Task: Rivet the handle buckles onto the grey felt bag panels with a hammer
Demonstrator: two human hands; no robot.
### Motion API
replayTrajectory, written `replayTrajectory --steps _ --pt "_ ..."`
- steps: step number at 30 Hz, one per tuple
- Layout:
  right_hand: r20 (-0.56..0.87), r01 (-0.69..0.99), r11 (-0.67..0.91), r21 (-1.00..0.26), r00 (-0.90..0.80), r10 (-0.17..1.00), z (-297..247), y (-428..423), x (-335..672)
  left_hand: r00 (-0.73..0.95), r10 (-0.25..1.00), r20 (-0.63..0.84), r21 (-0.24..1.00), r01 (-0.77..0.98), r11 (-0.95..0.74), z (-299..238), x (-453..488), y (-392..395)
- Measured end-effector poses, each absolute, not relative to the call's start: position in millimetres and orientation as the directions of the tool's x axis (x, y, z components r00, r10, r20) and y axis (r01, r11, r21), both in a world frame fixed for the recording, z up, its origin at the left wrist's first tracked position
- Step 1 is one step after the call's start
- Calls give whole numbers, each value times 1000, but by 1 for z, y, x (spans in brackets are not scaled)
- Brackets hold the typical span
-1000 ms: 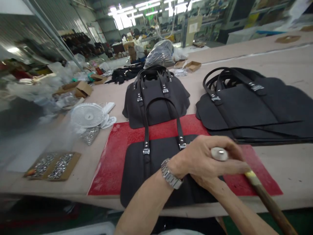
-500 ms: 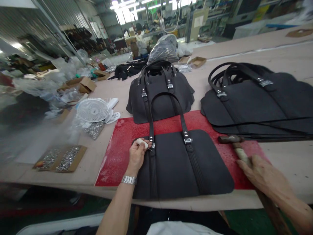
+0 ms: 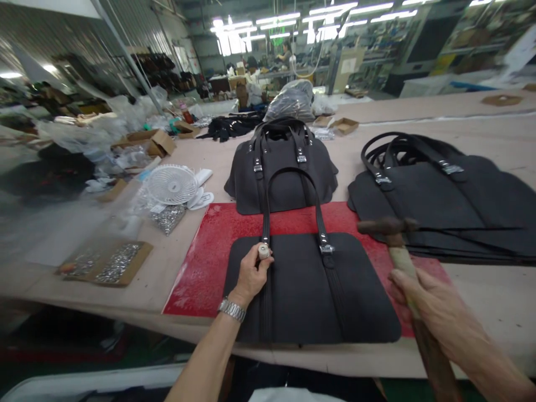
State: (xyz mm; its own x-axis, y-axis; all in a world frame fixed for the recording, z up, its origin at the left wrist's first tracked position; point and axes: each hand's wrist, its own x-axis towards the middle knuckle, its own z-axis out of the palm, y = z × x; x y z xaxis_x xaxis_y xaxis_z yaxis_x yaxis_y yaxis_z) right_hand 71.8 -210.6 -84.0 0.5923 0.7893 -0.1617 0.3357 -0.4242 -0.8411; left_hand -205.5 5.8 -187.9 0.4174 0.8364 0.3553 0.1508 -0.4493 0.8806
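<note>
A black bag panel [image 3: 297,301] lies flat on a red mat [image 3: 192,279], its strap handle [image 3: 288,170] arching away from me. My left hand [image 3: 251,276] grips a short white-wrapped punch [image 3: 263,251], held upright over the left strap by its metal fitting. The punch's tip is hidden beneath my fingers. On the right strap a shiny metal buckle [image 3: 327,249] shows. My right hand [image 3: 422,296] is wrapped round the wooden handle of a hammer [image 3: 389,226], raised at the mat's right side, its head slightly blurred.
Behind the panel stand stacked black bag panels with handles [image 3: 285,178]; another stack [image 3: 456,206] lies at the right. To the left are a white fan [image 3: 172,184], a bag of metal parts [image 3: 168,219] and a cardboard tray of small metal fittings [image 3: 119,265].
My left hand has turned the punch from slanted to upright over the strap. My right hand has lifted the hammer from low over the mat. The camera view has tilted up.
</note>
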Motion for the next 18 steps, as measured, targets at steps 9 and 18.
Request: replayTrajectory --steps 9,18 --pt "61 951 -10 -309 30 998 -42 -115 -25 455 816 357 869 160 -469 -191 -208 7" --pt "697 858 117 -500 319 643 59 -115 -41 417 837 353 882 150 -447 -192 -209 9"
